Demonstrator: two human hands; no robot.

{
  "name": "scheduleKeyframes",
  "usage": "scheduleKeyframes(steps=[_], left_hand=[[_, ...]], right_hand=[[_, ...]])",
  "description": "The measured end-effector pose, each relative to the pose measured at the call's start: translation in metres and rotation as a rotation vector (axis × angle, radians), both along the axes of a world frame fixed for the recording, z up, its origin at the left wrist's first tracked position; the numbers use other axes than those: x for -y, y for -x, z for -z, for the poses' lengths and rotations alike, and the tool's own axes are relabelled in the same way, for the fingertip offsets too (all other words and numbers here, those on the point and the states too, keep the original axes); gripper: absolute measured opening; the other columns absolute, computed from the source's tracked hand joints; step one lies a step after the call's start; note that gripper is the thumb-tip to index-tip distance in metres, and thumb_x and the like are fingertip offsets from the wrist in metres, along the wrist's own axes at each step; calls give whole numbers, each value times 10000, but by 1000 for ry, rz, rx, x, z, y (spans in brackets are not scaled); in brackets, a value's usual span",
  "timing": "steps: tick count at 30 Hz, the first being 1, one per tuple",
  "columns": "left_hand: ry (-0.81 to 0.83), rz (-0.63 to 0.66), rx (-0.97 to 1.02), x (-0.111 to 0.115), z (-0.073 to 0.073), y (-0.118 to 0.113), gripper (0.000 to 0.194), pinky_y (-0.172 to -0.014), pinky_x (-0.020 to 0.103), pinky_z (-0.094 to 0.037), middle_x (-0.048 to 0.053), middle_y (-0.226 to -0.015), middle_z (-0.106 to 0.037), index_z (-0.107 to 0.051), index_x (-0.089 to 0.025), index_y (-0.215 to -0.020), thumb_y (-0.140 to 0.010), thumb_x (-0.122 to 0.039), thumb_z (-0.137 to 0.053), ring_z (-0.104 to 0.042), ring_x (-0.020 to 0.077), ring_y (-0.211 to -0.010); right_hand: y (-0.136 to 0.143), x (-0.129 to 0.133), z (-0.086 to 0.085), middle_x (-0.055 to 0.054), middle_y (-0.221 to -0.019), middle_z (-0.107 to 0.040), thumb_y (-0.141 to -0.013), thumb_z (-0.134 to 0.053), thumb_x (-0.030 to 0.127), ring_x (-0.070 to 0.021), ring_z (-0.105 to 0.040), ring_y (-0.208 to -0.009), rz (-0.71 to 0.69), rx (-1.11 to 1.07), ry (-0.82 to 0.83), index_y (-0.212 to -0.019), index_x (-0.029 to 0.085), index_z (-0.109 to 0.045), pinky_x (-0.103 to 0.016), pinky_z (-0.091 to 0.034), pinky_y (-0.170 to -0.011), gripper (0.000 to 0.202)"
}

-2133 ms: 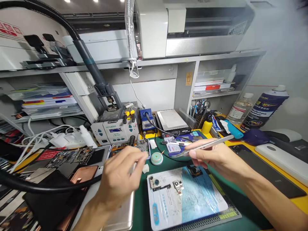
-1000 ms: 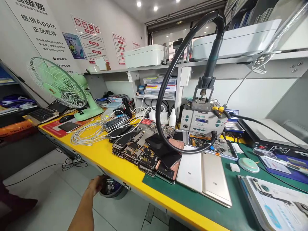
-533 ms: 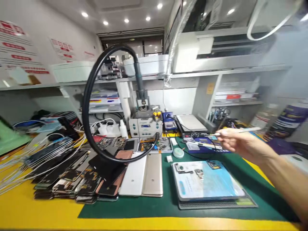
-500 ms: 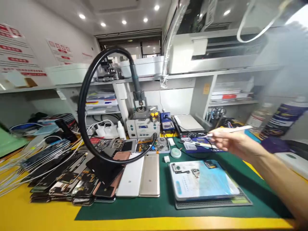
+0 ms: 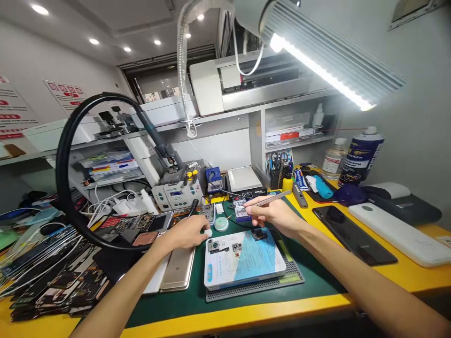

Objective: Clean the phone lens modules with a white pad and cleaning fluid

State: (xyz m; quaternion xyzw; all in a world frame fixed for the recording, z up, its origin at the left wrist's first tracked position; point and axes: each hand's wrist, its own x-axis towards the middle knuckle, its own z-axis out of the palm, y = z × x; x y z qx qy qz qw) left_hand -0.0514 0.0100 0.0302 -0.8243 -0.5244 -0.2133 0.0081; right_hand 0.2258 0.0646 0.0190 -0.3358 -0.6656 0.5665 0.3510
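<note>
My left hand [image 5: 190,231] is closed at the fingertips on a small white block [image 5: 209,233], beside the left rear corner of a white and blue flat case [image 5: 243,270]. Metal tweezers [image 5: 274,197] are held in my right hand [image 5: 273,215], above the right rear part of that case. On the case lie a camera module [image 5: 213,245], a small metallic part [image 5: 237,249] and a dark component [image 5: 260,234]. The case rests on a grey perforated mat [image 5: 296,277]. Behind it stands a round green-white tin [image 5: 221,224].
Stacked phone parts [image 5: 52,286] and a gold phone [image 5: 179,267] lie left, under a thick black hose [image 5: 63,164]. A soldering station [image 5: 179,192] stands behind. To the right are a dark phone [image 5: 352,234], a white power bank [image 5: 398,234] and a spray can [image 5: 361,157].
The view has swung right. My left hand has come in and closed on the white block. My right hand, still with the tweezers, has moved closer over the case's rear edge.
</note>
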Motion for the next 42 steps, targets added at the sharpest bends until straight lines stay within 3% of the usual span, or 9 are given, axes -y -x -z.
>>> scheduleKeyframes(steps=[6, 11, 15, 19, 22, 26, 30, 33, 42], left_hand=[[273, 70, 67, -10, -9, -11, 217, -537, 245, -519, -23, -785, -640, -637, -145, -1066, -989, -341, -582, -602, 105, -587], [269, 173, 163, 0, -4, -37, 145, -661, 285, -496, 11, -992, -644, -612, -220, -1017, -888, -155, -599, -594, 154, -790], [239, 243, 240, 7, 6, -34, 205, -905, 363, -460, 31, -1040, -623, -585, -226, -1084, -916, -117, -541, -564, 195, -1016], [173, 279, 291, 8, 12, -29, 233, -848, 366, -463, 47, -983, -614, -601, -208, -1092, -905, -78, -547, -550, 204, -968], [96, 267, 312, 7, 18, -33, 236, -772, 346, -480, 51, -927, -615, -629, -191, -1062, -879, -56, -563, -559, 200, -903], [41, 210, 293, 7, 25, -36, 248, -794, 349, -490, 54, -941, -628, -636, -202, -1067, -862, -71, -589, -575, 206, -931], [10, 181, 246, 8, 27, -35, 224, -796, 396, -473, 50, -913, -631, -628, -212, -1063, -862, -113, -615, -577, 221, -893], [-7, 166, 242, 9, 26, -37, 187, -765, 413, -452, 36, -859, -624, -632, -221, -1013, -852, -127, -632, -569, 228, -843], [-24, 143, 251, 10, 26, -39, 195, -778, 408, -441, 15, -848, -642, -639, -242, -1016, -854, -133, -632, -571, 225, -840]], right_hand=[[-9, -3, -14, 14, -803, -688, -945, -686, 261, -117, -661, -636, -38, -47, -10, -1038, 134, -671, -243, -551, -559, 158], [-14, -3, -12, -16, -648, -749, -810, -802, 341, -173, -700, -576, -119, -14, 85, -939, 150, -743, -264, -541, -516, 238], [-16, 4, -6, -42, -680, -779, -796, -806, 348, -172, -700, -572, -90, 25, 182, -892, 168, -765, -286, -581, -562, 208], [-15, 13, -6, -32, -673, -775, -800, -811, 346, -170, -709, -596, -28, 52, 251, -906, 192, -770, -269, -596, -584, 192], [-13, 18, -5, -42, -735, -791, -806, -804, 330, -166, -707, -606, 42, 118, 148, -904, 215, -792, -242, -588, -563, 152], [-12, 25, -2, -50, -953, -818, -810, -794, 285, -226, -764, -812, 73, 234, -82, -916, 270, -808, -227, -596, -573, 108], [-13, 30, -2, -26, -959, -812, -815, -791, 266, -236, -771, -886, 60, 276, -216, -934, 297, -789, -207, -599, -555, 123], [-12, 31, -3, -16, -943, -801, -815, -788, 233, -215, -767, -883, 46, 284, -315, -942, 292, -783, -229, -631, -677, 140], [-11, 28, -4, -5, -981, -800, -827, -770, 178, -179, -768, -885, 9, 283, -378, -960, 275, -785, -205, -624, -794, 165]])
